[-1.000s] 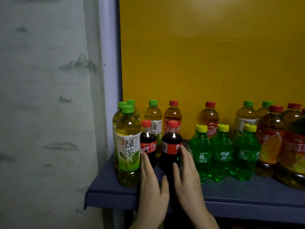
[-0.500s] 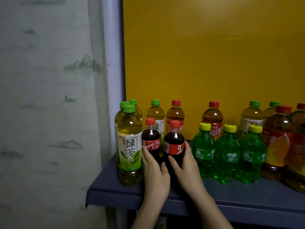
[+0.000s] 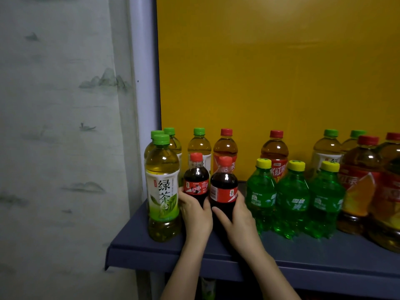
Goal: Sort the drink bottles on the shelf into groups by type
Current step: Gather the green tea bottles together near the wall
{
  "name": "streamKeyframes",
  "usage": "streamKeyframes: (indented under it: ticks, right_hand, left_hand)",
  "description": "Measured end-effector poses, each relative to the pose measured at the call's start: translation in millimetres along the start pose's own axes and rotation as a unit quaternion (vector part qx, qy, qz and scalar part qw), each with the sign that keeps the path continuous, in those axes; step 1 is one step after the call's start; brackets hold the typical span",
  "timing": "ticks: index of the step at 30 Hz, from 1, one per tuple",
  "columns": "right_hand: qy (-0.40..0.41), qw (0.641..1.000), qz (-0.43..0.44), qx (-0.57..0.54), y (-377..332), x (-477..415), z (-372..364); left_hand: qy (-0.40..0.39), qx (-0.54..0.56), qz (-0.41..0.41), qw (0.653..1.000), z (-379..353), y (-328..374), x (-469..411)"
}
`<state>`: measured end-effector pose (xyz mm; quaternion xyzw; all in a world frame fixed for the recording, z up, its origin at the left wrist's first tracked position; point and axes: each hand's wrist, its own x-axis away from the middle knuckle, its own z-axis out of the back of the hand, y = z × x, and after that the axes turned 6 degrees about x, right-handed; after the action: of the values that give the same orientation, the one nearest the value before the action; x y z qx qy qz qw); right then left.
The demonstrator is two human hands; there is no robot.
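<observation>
Two small cola bottles with red caps stand side by side at the shelf's front left. My left hand (image 3: 195, 215) wraps the lower part of the left cola bottle (image 3: 196, 182). My right hand (image 3: 236, 219) grips the right cola bottle (image 3: 224, 187) from its right side. Immediately left of them stands a green tea bottle (image 3: 162, 187) with a green cap, and more green tea bottles (image 3: 199, 146) stand behind. To the right are three green soda bottles (image 3: 292, 198) with yellow caps. Red-capped iced tea bottles (image 3: 275, 152) line the back.
The blue shelf (image 3: 324, 247) has a front lip near my wrists. Large red-label tea bottles (image 3: 363, 182) crowd the far right. A yellow panel (image 3: 270, 72) backs the shelf, and a pale patterned curtain (image 3: 60, 126) hangs to the left.
Both hands have moved forward from the shelf's front edge and closed around the two cola bottles, which now stand closer together.
</observation>
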<state>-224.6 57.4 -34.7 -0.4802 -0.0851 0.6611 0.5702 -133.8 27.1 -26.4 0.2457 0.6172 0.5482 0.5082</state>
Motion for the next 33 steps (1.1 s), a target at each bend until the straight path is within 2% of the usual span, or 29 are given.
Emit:
streamKeyframes:
  ticks: [5,13,21,27,33]
  right_hand:
    - [0.010,1.000,0.016,0.015,-1,11,8]
    - [0.036,0.998,0.027,0.045,-4,32,24]
    - [0.075,0.996,-0.039,0.023,-14,61,37]
    - [0.122,0.988,-0.087,0.023,-19,96,66]
    - [0.198,0.967,-0.141,0.077,-9,139,130]
  left_hand:
    - [-0.030,-0.056,-0.006,0.998,3,0,8]
    - [-0.060,-0.058,-0.044,0.996,15,-1,26]
    - [-0.152,0.025,-0.099,0.983,45,-3,43]
    - [-0.211,0.092,-0.149,0.962,54,10,64]
    - [-0.340,0.186,-0.133,0.912,21,46,102]
